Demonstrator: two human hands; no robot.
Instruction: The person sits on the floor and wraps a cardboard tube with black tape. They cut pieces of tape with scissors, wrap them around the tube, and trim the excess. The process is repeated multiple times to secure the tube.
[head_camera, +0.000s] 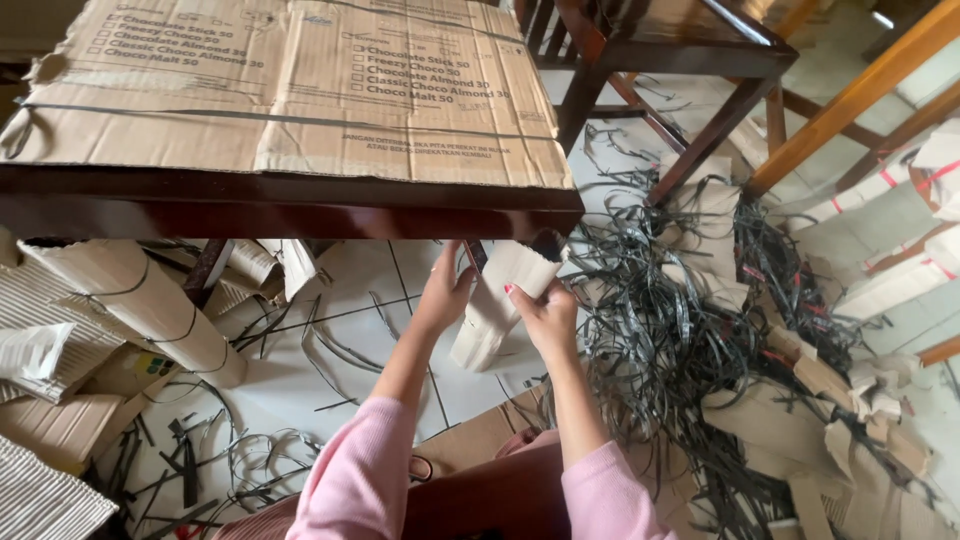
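hands meet just under the table (300, 205) edge, near its right corner: left hand (445, 295) flat against a folded cardboard piece (500, 310), right hand (545, 318) clamped on it. black straps (660, 330) heap on the floor just right.

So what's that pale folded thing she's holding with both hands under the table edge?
The folded cardboard piece looks like plain, pale corrugated board, creased into a long flat bundle. It tilts, its upper end near the dark wooden table edge, its lower end toward the tiled floor. The right hand grips its side; the left hand touches its upper left edge.
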